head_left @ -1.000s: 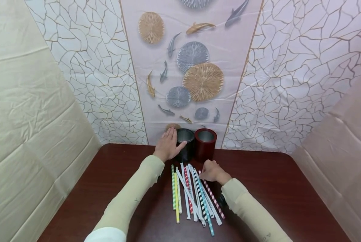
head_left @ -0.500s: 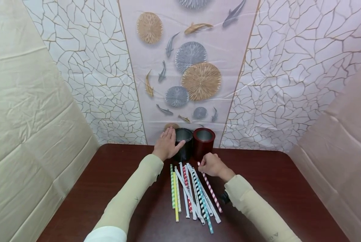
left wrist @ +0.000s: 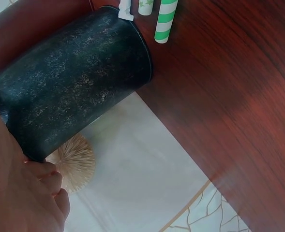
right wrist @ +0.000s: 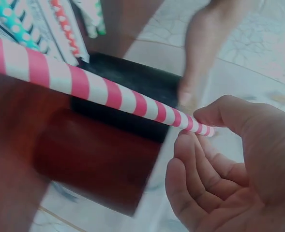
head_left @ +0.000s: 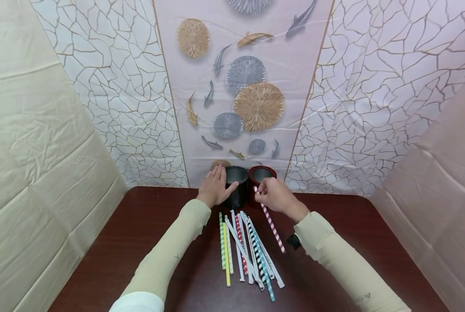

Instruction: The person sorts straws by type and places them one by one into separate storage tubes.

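Note:
My right hand (head_left: 277, 195) pinches a pink-and-white striped paper straw (right wrist: 98, 89) near its upper end, between thumb and fingers. The straw slants, its upper end in front of the red cylindrical cup (head_left: 262, 174). My left hand (head_left: 215, 186) lies against the left side and rim of the black cup (left wrist: 74, 82), its fingers fairly straight and the thumb spread across the front. Both cups stand upright side by side. Below them lies a loose bundle of straws, among them a yellow straw (head_left: 227, 255), a blue dotted straw (head_left: 267, 277) and several white paper-wrapped straws (head_left: 245, 251).
The dark red wooden table (head_left: 146, 242) has its back edge just by the cups. Behind it hangs a patterned cloth (head_left: 232, 86) with fish and round motifs. Beige cloth walls (head_left: 29, 182) enclose the left and right sides.
My right hand has lifted the pink striped straw off the bundle's right side and moved it away from me, up to the red cup. The left hand stays at the black cup.

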Demonstrator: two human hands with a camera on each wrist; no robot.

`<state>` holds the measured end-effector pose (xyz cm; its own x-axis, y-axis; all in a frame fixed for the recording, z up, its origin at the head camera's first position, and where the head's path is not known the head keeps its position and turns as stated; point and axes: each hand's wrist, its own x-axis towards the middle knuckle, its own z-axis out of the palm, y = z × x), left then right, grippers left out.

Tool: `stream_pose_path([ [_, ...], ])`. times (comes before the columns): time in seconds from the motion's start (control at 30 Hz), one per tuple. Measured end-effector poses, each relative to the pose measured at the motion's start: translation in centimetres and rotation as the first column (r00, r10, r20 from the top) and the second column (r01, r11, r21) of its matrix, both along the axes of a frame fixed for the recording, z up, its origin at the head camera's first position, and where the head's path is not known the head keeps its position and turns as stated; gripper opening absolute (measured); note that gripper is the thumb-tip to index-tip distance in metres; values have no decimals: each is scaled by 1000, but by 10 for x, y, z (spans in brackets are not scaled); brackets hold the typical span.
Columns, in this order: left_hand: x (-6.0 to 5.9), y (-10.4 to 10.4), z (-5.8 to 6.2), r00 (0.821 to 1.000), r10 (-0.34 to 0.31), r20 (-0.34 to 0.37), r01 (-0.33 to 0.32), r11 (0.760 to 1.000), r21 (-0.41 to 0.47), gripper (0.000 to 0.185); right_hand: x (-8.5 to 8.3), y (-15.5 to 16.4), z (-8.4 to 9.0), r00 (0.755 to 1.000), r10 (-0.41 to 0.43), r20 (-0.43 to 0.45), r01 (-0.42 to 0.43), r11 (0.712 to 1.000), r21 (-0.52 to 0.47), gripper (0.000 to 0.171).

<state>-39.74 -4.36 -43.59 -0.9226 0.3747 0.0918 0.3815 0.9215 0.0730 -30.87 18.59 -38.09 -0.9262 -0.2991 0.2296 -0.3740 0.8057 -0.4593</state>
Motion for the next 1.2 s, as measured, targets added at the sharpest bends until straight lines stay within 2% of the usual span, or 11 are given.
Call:
stream_pose_path([
  [0.37, 1, 0, 0, 1000, 6, -3, -6, 1000, -2, 92, -6, -8, 62, 980, -49, -194, 44, 999, -30, 11],
  [0.57, -1, -1, 1, 1000, 7, 8, -7, 1000, -11, 91, -5, -16, 94, 951, -66, -302, 28, 991, -130, 13],
  [0.7, -1, -1, 3, 1000, 11, 15, -10, 1000, -25, 89, -4, -22, 110, 928, -64, -367, -7, 982, -189, 14],
  [0.83, -1, 0, 3, 1000, 8, 13, -7, 1000, -29, 90, -3, -30, 119, 903, -71, -424, -35, 971, -236, 15],
  [0.97, 1, 1, 4, 1000, 5, 1, -5, 1000, -29, 91, -5, -39, 123, 873, -79, -481, -83, 948, -306, 14],
  [1.2, 1, 1, 3, 1000, 11, -2, -11, 999, -37, 92, -17, -53, 116, 796, -97, -597, -181, 904, -388, 14],
])
